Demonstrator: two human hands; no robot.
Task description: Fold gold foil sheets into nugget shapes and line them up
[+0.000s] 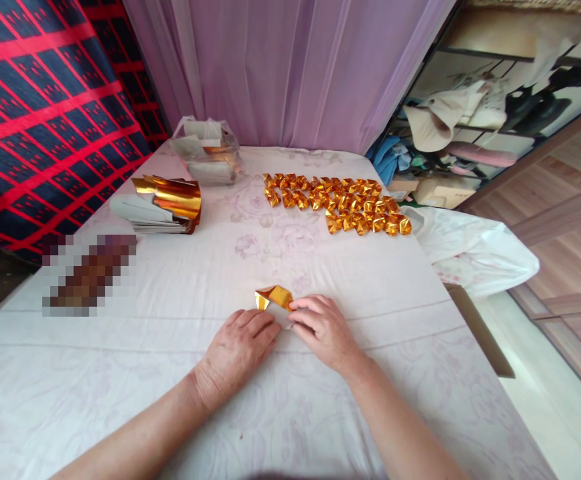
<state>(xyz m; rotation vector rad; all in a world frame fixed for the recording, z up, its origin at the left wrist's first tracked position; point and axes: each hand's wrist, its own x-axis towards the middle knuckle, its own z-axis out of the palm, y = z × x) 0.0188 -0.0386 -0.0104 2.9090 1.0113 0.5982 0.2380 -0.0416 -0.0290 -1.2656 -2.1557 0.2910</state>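
Note:
A partly folded sheet of gold foil paper (281,295) lies on the table in front of me, its pale side showing toward my hands. My left hand (243,343) presses down on its near left part with bent fingers held together. From the right, my right hand (324,328) pinches the sheet's right edge between thumb and fingers. My fingers hide part of the paper. Farther back on the right stand rows of folded gold foil pieces (353,200), several in each row.
A stack of gold and grey foil sheets (158,207) lies at the left, with a clear plastic bag (208,150) of more sheets behind it. A blurred-out patch (90,275) covers something at the left edge. A white plastic bag (480,250) and shoe rack (500,57) are right of the table.

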